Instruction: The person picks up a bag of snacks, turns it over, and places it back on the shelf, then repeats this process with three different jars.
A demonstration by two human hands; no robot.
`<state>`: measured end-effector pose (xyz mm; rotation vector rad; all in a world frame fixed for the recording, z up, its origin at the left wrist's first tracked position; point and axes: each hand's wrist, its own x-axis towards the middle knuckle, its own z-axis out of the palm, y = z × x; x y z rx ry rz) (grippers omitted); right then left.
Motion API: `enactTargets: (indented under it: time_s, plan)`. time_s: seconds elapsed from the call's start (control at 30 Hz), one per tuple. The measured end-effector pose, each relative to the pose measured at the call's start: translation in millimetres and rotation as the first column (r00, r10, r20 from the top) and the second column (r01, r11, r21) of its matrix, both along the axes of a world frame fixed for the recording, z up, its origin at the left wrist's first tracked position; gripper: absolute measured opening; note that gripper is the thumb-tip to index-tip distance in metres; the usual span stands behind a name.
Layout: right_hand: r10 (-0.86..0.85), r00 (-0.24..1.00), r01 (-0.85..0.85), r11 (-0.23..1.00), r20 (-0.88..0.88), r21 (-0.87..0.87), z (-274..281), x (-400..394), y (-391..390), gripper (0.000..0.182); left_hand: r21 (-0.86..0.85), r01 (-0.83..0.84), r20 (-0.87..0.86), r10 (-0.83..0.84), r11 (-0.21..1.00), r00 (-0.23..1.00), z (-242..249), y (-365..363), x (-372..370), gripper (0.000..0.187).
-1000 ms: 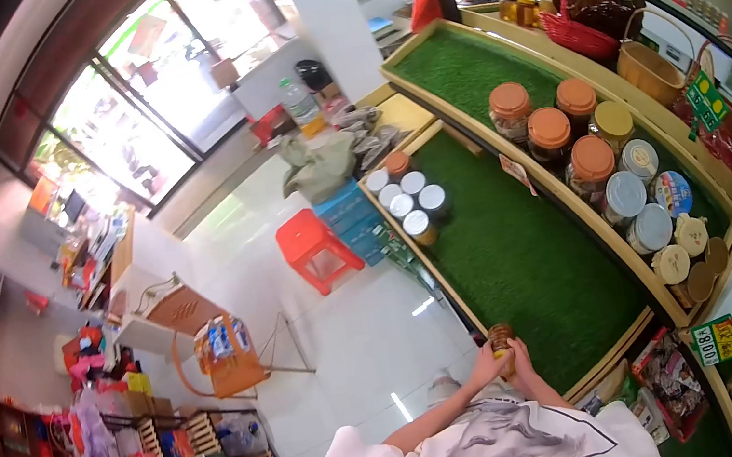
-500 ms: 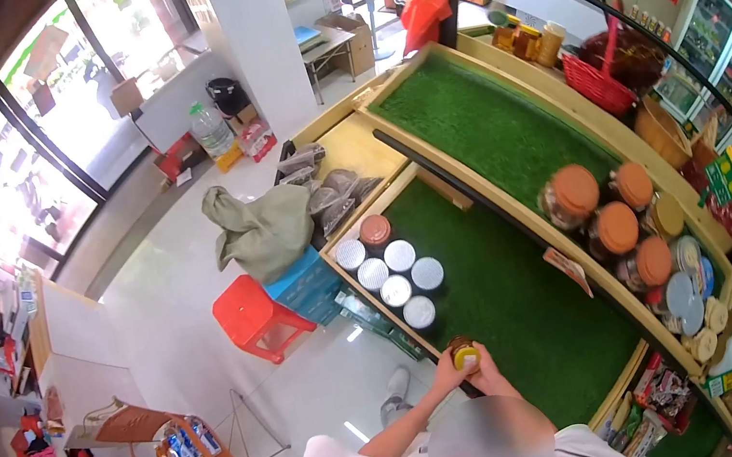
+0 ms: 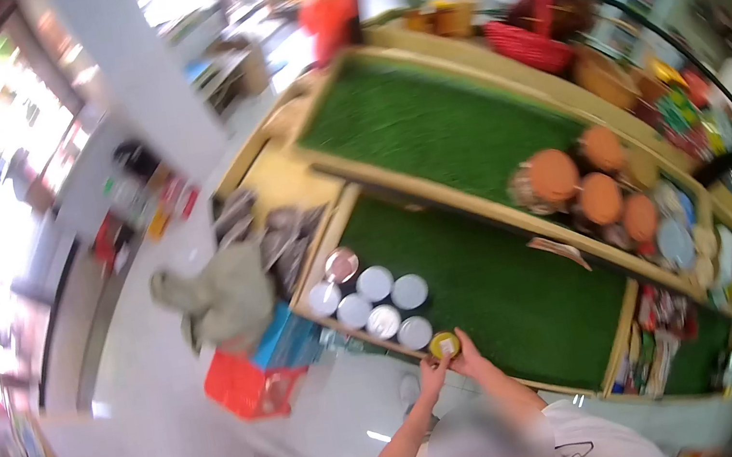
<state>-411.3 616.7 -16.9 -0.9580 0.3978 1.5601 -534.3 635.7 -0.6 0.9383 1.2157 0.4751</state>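
A small jar with a yellow lid [image 3: 444, 345] is at the near edge of the lower green-lined shelf. My left hand [image 3: 433, 376] has its fingers closed on the near left side of this jar. On its right side, my right hand [image 3: 469, 355] grips it too. Just beyond and to the left stand several jars with white lids [image 3: 383, 321], grouped in rows. A jar with a reddish-brown lid [image 3: 341, 264] is at their far end. The jar's body is mostly hidden by its lid and my fingers.
Jars with orange lids [image 3: 553, 176] stand on the raised shelf at right. A wooden divider [image 3: 621, 332] borders packets at lower right. Left of the shelf are a red stool [image 3: 246, 383], a blue box [image 3: 285, 337] and a grey-green cloth [image 3: 224, 298].
My hands have carried the yellow-lidded jar toward the white-lidded jars, and it now sits close beside the nearest one. The view has turned and is blurred.
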Motion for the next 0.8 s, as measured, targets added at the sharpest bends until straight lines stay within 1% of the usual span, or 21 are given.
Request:
enactTargets:
  time_s: [0.07, 0.1, 0.13, 0.17, 0.2, 0.23, 0.3, 0.33, 0.37, 0.4, 0.47, 0.5, 0.53, 0.57, 0.6, 0.63, 0.67, 0.7, 0.73, 0.77, 0.8]
  plan:
    - [-0.046, 0.999, 0.046, 0.995, 0.008, -0.091, -1, -1, -16, 0.063, 0.012, 0.094, -0.054, -0.093, 0.996, 0.994, -27, -1, -1, 0.076]
    - [-0.049, 0.999, 0.047, 0.986, -0.003, -0.157, -6, -2, -26, 0.066, -0.066, 0.147, -0.049, -0.150, 0.987, 0.987, -28, 0, -3, 0.073]
    - [-0.050, 0.999, 0.048, 0.984, -0.007, -0.169, -28, -2, -40, 0.070, -0.144, 0.191, -0.052, -0.201, 0.971, 0.978, -21, 4, -4, 0.070]
    - [-0.043, 0.999, 0.040, 0.983, -0.016, -0.181, -45, 0, -52, 0.073, -0.266, 0.223, -0.087, -0.253, 0.938, 0.964, 5, 1, -4, 0.068]
    - [0.005, 0.968, 0.069, 0.955, 0.250, -0.288, 15, -6, -62, 0.075, -0.287, 0.214, -0.044, -0.236, 0.934, 0.971, 5, -1, -1, 0.069]
    - [0.056, 0.939, 0.035, 0.966, 0.339, -0.256, 17, -4, -80, 0.080, -0.311, 0.196, -0.004, -0.208, 0.930, 0.978, -3, -9, -5, 0.072]
    - [0.300, 0.814, -0.147, 0.935, 0.497, -0.323, 23, 5, -120, 0.079, -0.271, 0.250, 0.019, -0.255, 0.929, 0.967, -2, -18, -4, 0.074]
    - [0.362, 0.674, -0.191, 0.927, 0.644, -0.322, 6, 10, -146, 0.077, -0.249, 0.276, 0.031, -0.277, 0.928, 0.960, 0, -23, -1, 0.075]
    - [0.409, 0.501, -0.228, 0.912, 0.763, -0.340, -23, 17, -178, 0.075, -0.222, 0.310, 0.012, -0.315, 0.924, 0.949, 2, -30, 2, 0.076]
    - [0.444, 0.304, -0.254, 0.890, 0.843, -0.378, -41, 20, -211, 0.073, -0.252, 0.300, -0.012, -0.313, 0.920, 0.950, 1, -33, 6, 0.079]
    - [0.396, 0.398, -0.018, 0.905, 0.827, -0.425, -47, 24, -284, 0.062, -0.292, 0.279, -0.052, -0.307, 0.915, 0.950, 2, -45, 12, 0.084]
    - [0.325, 0.591, 0.021, 0.908, 0.738, -0.418, -20, 30, -322, 0.064, -0.301, 0.269, -0.062, -0.300, 0.915, 0.952, 0, -49, 17, 0.087]
    - [0.239, 0.752, 0.052, 0.907, 0.615, -0.417, -1, 35, -371, 0.066, -0.303, 0.222, -0.027, -0.241, 0.927, 0.970, -6, -57, 21, 0.091]
    - [0.021, 0.797, 0.237, 0.908, 0.603, -0.346, -12, 31, -416, 0.062, -0.313, 0.169, 0.007, -0.176, 0.935, 0.984, -14, -66, 24, 0.094]
    - [-0.202, 0.798, 0.419, 0.863, 0.568, -0.281, -39, 18, -465, 0.059, -0.346, 0.140, -0.003, -0.150, 0.928, 0.989, -21, -70, 27, 0.097]
    - [-0.337, 0.760, 0.541, 0.801, 0.556, -0.255, -38, 4, -516, 0.056, -0.311, 0.081, -0.067, -0.107, 0.947, 0.992, -8, -92, 37, 0.096]
    - [-0.464, 0.700, 0.656, 0.718, 0.543, -0.231, -31, -11, -563, 0.053, -0.385, 0.167, -0.061, -0.206, 0.908, 0.977, -24, -94, 40, 0.092]
    - [-0.566, 0.652, 0.744, 0.606, 0.504, -0.282, -33, -29, -607, 0.051, -0.454, 0.252, -0.042, -0.303, 0.854, 0.952, -34, -101, 57, 0.088]
    - [-0.672, 0.578, 0.816, 0.497, 0.463, -0.297, -34, -51, -654, 0.049, -0.442, 0.308, -0.087, -0.382, 0.842, 0.920, -32, -124, 81, 0.085]
    - [-0.714, 0.521, 0.843, 0.348, 0.467, -0.410, -16, -71, -691, 0.052, -0.438, 0.362, -0.131, -0.456, 0.823, 0.880, -37, -147, 101, 0.081]
    - [-0.785, 0.352, 0.905, 0.147, 0.510, -0.399, -13, -100, -724, 0.055, -0.439, 0.411, -0.172, -0.524, 0.799, 0.834, -42, -171, 116, 0.078]
